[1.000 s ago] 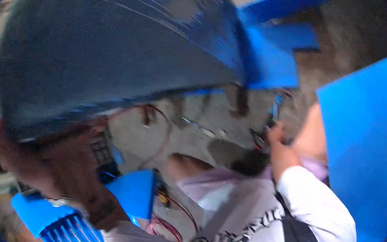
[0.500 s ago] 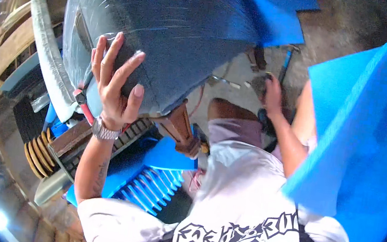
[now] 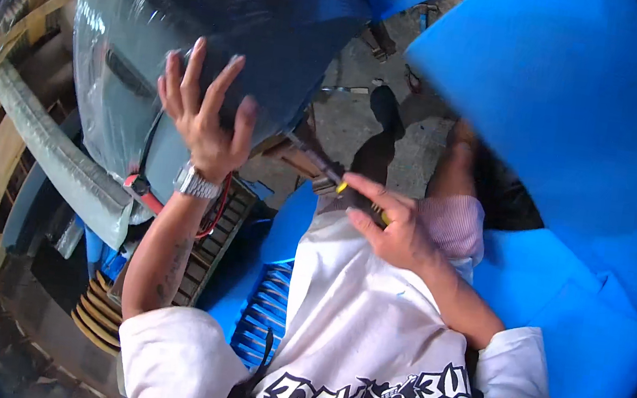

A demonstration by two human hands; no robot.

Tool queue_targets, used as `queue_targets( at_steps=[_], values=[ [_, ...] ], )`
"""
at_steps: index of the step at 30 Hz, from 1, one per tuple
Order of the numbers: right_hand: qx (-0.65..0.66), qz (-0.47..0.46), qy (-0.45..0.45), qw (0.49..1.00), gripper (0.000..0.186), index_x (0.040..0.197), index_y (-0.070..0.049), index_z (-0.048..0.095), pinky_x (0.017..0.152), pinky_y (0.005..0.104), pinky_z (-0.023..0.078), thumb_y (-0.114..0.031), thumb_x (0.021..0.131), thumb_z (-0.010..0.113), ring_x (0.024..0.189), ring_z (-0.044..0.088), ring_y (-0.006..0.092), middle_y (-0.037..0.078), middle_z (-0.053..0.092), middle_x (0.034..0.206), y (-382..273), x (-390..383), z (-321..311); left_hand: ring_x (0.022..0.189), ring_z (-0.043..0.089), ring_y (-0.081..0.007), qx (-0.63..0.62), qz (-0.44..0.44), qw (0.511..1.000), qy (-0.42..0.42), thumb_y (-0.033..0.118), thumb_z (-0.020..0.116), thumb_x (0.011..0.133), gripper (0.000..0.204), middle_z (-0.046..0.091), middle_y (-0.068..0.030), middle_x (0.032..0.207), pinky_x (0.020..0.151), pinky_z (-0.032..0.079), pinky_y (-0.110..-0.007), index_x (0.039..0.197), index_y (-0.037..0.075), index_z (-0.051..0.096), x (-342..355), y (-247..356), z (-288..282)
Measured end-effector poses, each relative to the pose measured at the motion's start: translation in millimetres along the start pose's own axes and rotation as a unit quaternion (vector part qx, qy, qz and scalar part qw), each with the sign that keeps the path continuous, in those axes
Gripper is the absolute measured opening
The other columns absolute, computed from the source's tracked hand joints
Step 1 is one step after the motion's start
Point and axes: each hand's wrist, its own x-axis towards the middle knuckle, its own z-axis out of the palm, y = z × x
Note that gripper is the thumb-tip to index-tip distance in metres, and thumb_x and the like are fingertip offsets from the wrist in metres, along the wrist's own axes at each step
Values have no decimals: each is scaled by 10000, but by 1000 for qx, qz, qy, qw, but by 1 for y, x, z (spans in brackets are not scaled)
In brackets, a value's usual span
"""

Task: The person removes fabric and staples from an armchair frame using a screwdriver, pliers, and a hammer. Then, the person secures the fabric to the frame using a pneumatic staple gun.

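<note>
A dark upholstered piece of furniture (image 3: 284, 28), partly wrapped in clear plastic film, stands before me. My left hand (image 3: 204, 129), with a metal watch at the wrist, lies on its side, fingers spread and holding nothing. In my right hand (image 3: 401, 237) is a screwdriver (image 3: 362, 200) with a black and yellow handle, the forefinger stretched along it. Its dark shaft points up and left to the lower edge of the upholstery, by a brown wooden leg (image 3: 284, 155). Whether the tip touches the edge I cannot tell.
Large blue sheets (image 3: 552, 108) take up the right side. A blue slatted plastic seat (image 3: 266, 304) is beside my lap. On the floor ahead lie a hammer (image 3: 424, 17) and small tools. Wooden parts (image 3: 4, 168) and a plastic-wrapped long piece (image 3: 62, 152) stand at left.
My right hand has come up from near the floor to the furniture's lower edge, now with the screwdriver plainly in view. My left hand stays spread on the upholstery. The view has shifted.
</note>
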Motion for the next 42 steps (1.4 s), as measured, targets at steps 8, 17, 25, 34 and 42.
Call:
queue_targets(
  at_steps=[8, 17, 25, 34, 42],
  values=[
    [-292, -137, 50, 945, 479, 1247, -84, 460, 741, 334, 452, -15, 782, 550, 841, 552, 273, 121, 550, 962, -66, -30, 50, 1097, 446, -304, -258, -162, 901, 308, 87, 566, 782, 288, 513, -149, 1131, 948, 327, -395, 1069, 56, 560, -66, 17, -15],
    [-489, -423, -153, 747, 490, 1189, -129, 494, 783, 379, 431, -23, 725, 610, 902, 522, 310, 128, 554, 1016, -85, 91, 200, 937, 524, -309, -390, -457, 799, 32, 218, 583, 775, 269, 566, -142, 970, 818, 410, -392, 1001, 74, 597, -354, 97, 28],
    [-651, -447, -88, 607, 484, 1260, -183, 453, 842, 388, 416, -203, 803, 614, 981, 517, 301, 136, 533, 1079, -34, 136, 204, 914, 569, -298, -388, -789, 476, -12, 323, 576, 787, 351, 600, -135, 948, 776, 459, -390, 1011, 54, 593, -503, 279, 131],
    [-617, -597, -79, 506, 559, 1248, -56, 426, 888, 422, 372, -287, 793, 654, 1055, 463, 311, 144, 506, 1116, -25, 67, 214, 813, 603, -285, -426, -809, 321, 249, 177, 599, 803, 239, 619, -164, 875, 719, 477, -345, 1006, 51, 587, -453, 458, 197],
    [-718, -182, -517, 428, 444, 1147, -58, 470, 863, 434, 393, -137, 738, 625, 1011, 469, 364, 197, 510, 1068, 138, -43, 222, 757, 616, -298, -419, -855, 175, 252, 234, 606, 790, 223, 628, -174, 814, 650, 479, -367, 827, 15, 599, -568, 353, 308]
  ],
)
